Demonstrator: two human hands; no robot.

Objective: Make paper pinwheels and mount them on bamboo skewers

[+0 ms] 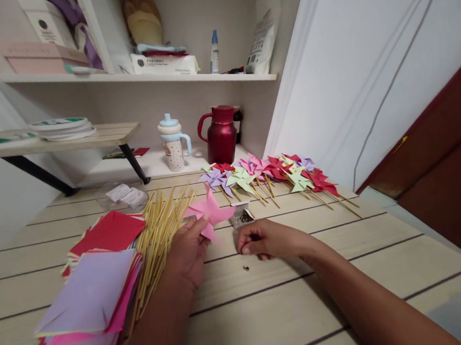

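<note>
Box (242, 217) of small metal pins sits open between both hands.

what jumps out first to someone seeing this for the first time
A folded pink paper pinwheel held up in the left hand at table centre, beside a bundle of thin wooden sticks. Behind, a row of finished colourful paper pinwheels; far left, a stack of coloured paper squares.

No text, brand or number is legible. Relative to the red thermos jug (220, 135): the white bag (261, 34) on the shelf above right carries dark print, too small to read; the tissue pack (165, 64) above left and the white box (46, 23) farther left bear unreadable labels.
</note>
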